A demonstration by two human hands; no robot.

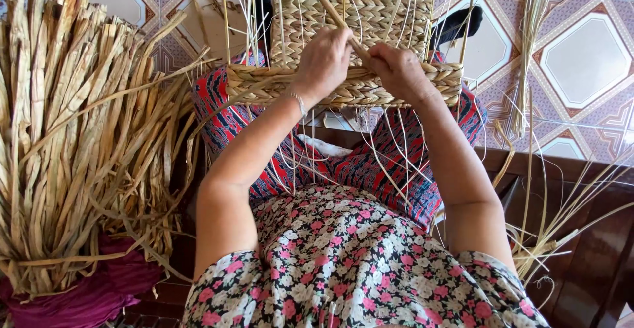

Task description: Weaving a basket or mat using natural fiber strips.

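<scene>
Nearest us, our floral blouse (343,262) gives way to red patterned trousers (370,169) where a half-woven basket (356,44) of braided, straw-coloured fibre rests. Our left hand (321,60) and right hand (398,70) sit close together on its thick plaited rim, pinching one flat strand (330,7). Dried reeds (79,130) lie bundled left; thin loose stakes (396,149) fan across the tiled floor (581,57).

Short-sleeved floral blouse (343,262), red-and-blue patterned trousers (370,169), thin wrist bracelet (300,103).

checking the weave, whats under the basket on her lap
Under the woven basket show red patterned trousers and loose thin strands. The knees themselves are covered.
</scene>
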